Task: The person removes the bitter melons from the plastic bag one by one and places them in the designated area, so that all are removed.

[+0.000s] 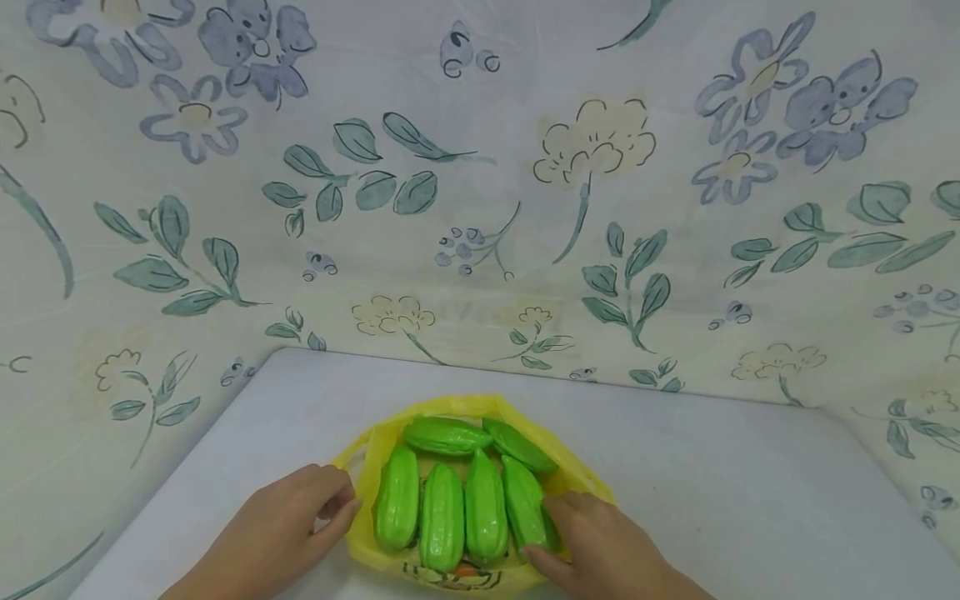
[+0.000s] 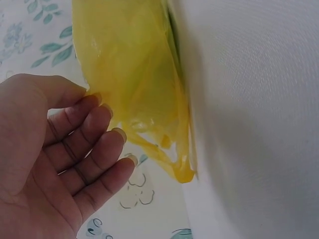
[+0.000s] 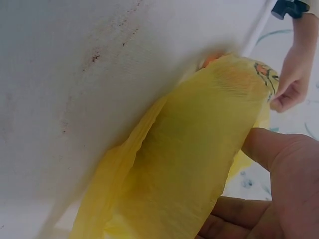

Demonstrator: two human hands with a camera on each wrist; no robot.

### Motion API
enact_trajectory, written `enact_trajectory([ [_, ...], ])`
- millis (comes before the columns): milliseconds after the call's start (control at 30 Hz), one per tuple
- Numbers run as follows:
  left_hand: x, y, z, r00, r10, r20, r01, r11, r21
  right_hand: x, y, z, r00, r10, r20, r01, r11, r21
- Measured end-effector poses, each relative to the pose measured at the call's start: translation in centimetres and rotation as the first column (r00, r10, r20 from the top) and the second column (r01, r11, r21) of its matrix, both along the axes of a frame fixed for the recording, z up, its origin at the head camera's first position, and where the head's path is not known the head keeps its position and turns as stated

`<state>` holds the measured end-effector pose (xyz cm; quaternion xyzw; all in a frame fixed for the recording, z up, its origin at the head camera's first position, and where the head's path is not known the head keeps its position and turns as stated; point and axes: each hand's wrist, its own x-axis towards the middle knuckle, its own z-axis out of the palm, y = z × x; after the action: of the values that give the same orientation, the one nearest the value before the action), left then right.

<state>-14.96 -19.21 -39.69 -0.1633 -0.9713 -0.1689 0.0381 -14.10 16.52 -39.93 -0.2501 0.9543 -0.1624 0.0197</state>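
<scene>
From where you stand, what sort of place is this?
Perhaps a screened-off workspace: a white tabletop with a yellow plastic bag on it, and floral-print sheeting behind and beside.

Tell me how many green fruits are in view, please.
6: four fruits in the front of the bag, two fruits behind them. More may be hidden beneath or by the right hand.
</scene>
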Motion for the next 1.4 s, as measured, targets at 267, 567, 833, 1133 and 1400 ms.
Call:
enact_trajectory([
  [267,0.02,-0.22,-0.07,0.999,-0.014,-0.038,0.015,1.000,0.008,-0.29,-0.40,-0.09,0.998,-0.042,0.035,0.042,0.999,0.014],
  [567,-0.02,-0.39,-0.04,0.999,-0.032,-0.043,0.032,0.999,0.009,-0.52,-0.68,-0.23,0.996,-0.075,0.048,0.073,0.996,0.045],
  [833,-0.34,-0.67,-0.03,0.995,-0.091,-0.050,0.092,0.995,0.025,-0.58,-0.76,-0.39,0.995,-0.085,0.045,0.083,0.995,0.048],
  [1133,-0.47,-0.68,0.24,0.995,-0.095,-0.004,0.095,0.995,0.036,-0.52,-0.36,-0.77,0.997,-0.072,0.040,0.072,0.997,0.014],
  [1400,-0.52,-0.70,0.23,0.996,-0.089,0.026,0.088,0.995,0.047,-0.49,-0.24,-0.85,0.998,-0.060,0.013,0.060,0.998,0.017],
])
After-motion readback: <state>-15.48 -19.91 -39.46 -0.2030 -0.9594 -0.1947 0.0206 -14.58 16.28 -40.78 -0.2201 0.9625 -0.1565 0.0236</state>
